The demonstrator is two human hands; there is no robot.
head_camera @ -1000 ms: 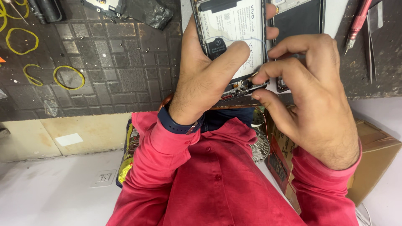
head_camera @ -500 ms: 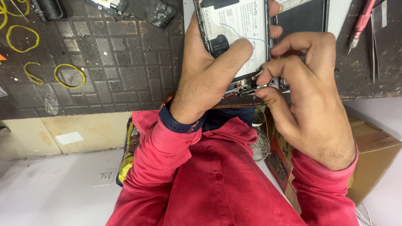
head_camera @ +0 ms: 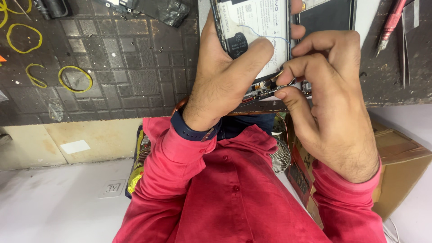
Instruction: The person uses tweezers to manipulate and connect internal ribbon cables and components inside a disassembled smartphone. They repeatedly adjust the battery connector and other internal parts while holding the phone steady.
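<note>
Head view: left hand (head_camera: pixel 225 76) grips the opened phone (head_camera: pixel 258 40), thumb pressed across its white battery. Right hand (head_camera: pixel 328 103) pinches a small part at the phone's near end, directly beside that grip. Phone's long axis runs away over the worktop (head_camera: pixel 126 67).

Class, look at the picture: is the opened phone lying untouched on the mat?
No: the left hand grips the opened phone while the right hand pinches at its lower edge.

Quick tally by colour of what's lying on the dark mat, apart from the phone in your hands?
Yellow rubber band loops: 4
Red pen-shaped tool: 1
Black crumpled bag: 1
Total: 6
</note>
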